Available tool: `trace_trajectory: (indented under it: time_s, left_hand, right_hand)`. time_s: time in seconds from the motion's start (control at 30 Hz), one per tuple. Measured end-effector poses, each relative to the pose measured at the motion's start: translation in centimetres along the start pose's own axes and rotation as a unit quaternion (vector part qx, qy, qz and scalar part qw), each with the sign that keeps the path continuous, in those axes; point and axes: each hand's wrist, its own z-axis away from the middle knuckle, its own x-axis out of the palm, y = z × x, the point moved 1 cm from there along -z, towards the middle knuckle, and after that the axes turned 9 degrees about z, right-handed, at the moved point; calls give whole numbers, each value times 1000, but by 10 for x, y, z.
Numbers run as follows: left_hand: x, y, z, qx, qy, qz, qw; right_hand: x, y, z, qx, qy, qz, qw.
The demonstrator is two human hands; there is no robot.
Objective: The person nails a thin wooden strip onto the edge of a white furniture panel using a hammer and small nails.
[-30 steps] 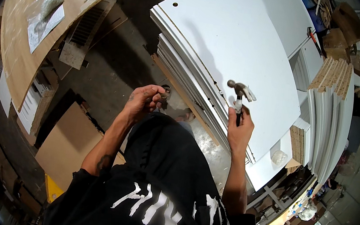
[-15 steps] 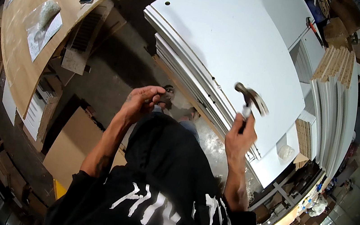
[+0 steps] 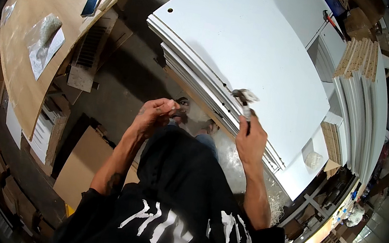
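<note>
A claw hammer [image 3: 244, 97] is gripped by its handle in my right hand [image 3: 252, 141], its blurred metal head held over the near edge of a white panel [image 3: 248, 45]. That panel tops a stack of similar boards on my right. Small dark fittings or holes [image 3: 225, 84] dot the panel's near edge. My left hand [image 3: 152, 116] hovers over the floor gap in front of the stack, thumb and fingers pinched together. Whatever may be between those fingertips is too small to make out.
On the left, a plywood tabletop [image 3: 28, 6] carries a phone [image 3: 94, 1] and a clear bag of small pale pieces [image 3: 48, 33]. Upright boards [image 3: 357, 113] stand far right, near a red-handled tool [image 3: 333, 25]. A translucent roll [image 3: 313, 160] rests on white board; brown cardboard [image 3: 85, 166] lies lower left.
My right hand has brought the hammer left, closer to the panel's near edge. My left hand has shifted slightly and stays pinched. The whole view has moved a little.
</note>
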Motion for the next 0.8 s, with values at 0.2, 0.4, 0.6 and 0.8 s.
trace_trajectory:
  time_s: [0.2,0.4,0.6,0.8]
  left_hand:
    - [39,9,-20,10,-24,-55,998]
    - [95,23,-38,193,-49,-329,923]
    - [107,3,-78,541,-42,-566,621]
    - [103,-4,-93,598,-44,-649,469]
  right_hand:
    - [18,16,1,-11,7,47,999]
    - [-5,29,8,115,-7,-108,987]
    - [-1,37,32,135,22,-141,980]
    - [-7,35,40,142,16,-157,977]
